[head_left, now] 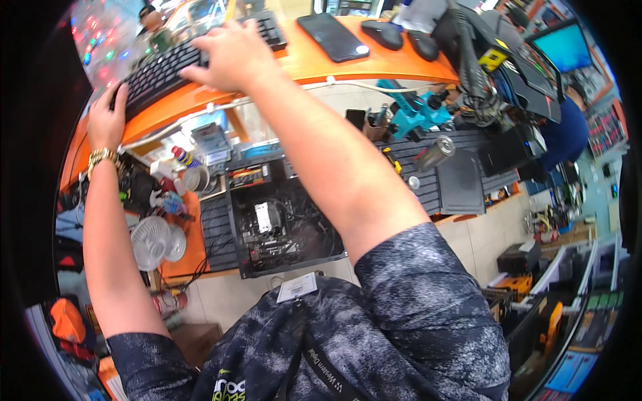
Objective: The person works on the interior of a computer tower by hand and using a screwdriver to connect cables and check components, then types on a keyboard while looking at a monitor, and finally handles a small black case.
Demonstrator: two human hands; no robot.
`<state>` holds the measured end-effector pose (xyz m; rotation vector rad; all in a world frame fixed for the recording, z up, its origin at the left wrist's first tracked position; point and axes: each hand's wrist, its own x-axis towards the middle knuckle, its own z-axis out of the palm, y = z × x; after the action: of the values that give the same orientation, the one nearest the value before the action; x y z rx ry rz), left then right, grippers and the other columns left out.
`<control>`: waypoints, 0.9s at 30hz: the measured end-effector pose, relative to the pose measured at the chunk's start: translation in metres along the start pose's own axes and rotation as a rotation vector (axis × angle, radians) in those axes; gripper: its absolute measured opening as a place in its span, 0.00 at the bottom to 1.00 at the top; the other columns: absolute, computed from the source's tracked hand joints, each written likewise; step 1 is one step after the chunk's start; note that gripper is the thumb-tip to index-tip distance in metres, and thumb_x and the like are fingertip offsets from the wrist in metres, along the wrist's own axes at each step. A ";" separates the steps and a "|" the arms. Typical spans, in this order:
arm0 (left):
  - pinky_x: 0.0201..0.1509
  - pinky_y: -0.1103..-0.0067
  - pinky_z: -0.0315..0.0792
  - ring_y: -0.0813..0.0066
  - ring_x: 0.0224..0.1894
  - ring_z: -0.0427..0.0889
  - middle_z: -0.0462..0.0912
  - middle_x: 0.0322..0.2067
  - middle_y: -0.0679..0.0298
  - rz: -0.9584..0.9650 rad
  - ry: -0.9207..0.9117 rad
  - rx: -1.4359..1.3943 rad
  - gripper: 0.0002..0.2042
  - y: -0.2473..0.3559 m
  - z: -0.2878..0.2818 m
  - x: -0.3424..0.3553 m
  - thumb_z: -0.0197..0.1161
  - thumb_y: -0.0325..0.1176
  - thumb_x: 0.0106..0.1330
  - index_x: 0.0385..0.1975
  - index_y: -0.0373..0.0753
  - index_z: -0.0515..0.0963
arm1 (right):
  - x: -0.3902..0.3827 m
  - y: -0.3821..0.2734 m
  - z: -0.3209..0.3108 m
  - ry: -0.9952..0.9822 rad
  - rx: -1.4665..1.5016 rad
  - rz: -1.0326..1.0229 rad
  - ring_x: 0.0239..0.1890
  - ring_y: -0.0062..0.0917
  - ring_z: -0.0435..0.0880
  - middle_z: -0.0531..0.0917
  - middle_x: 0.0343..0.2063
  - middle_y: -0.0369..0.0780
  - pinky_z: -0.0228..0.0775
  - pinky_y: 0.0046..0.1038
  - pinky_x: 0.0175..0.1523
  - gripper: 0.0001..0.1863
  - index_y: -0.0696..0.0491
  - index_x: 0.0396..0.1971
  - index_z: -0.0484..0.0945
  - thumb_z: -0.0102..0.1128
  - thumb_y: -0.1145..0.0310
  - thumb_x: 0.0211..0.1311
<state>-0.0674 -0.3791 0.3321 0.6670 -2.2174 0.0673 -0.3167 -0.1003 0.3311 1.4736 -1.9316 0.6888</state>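
A black keyboard (160, 72) lies slantwise on the orange upper shelf (304, 67), under both hands. My left hand (107, 121) rests at its left end with fingers apart, and a gold bracelet (103, 158) circles that wrist. Over the keyboard's right part my right hand (234, 57) is spread, fingers stretched across the keys and hiding some of them. Neither hand grips anything. Below my arms an opened computer case (314, 244) lies on the lower bench, its motherboard and a white-topped part (266, 218) showing inside.
Right of the keyboard lie a black smartphone (332, 37) and a dark game controller (382, 35). A white fan (150, 242) stands left of the case. Rightward are a clear can (438, 151), a teal stand (414, 110), a black box (508, 150) and another person in blue (568, 134).
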 end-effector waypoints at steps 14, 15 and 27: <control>0.76 0.62 0.74 0.49 0.70 0.83 0.89 0.65 0.49 -0.008 -0.075 0.065 0.30 -0.003 -0.003 0.000 0.58 0.62 0.86 0.70 0.45 0.87 | 0.000 0.001 0.004 0.020 0.075 -0.007 0.68 0.37 0.82 0.92 0.58 0.38 0.62 0.54 0.76 0.36 0.40 0.60 0.93 0.69 0.27 0.66; 0.76 0.62 0.74 0.49 0.70 0.83 0.89 0.65 0.49 -0.023 -0.082 0.092 0.30 -0.003 -0.002 0.001 0.58 0.63 0.86 0.70 0.45 0.87 | 0.001 0.002 0.004 0.003 0.085 -0.008 0.69 0.38 0.82 0.92 0.58 0.39 0.62 0.56 0.76 0.36 0.40 0.60 0.93 0.68 0.27 0.66; 0.76 0.62 0.74 0.50 0.70 0.83 0.89 0.64 0.48 -0.014 -0.067 0.066 0.29 0.000 -0.003 -0.001 0.58 0.62 0.85 0.70 0.47 0.87 | 0.001 0.002 0.000 -0.027 0.092 -0.013 0.70 0.39 0.81 0.92 0.59 0.40 0.62 0.56 0.77 0.36 0.41 0.61 0.93 0.68 0.27 0.68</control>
<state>-0.0647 -0.3777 0.3337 0.7301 -2.2828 0.1126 -0.3188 -0.1011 0.3318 1.5568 -1.9319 0.7649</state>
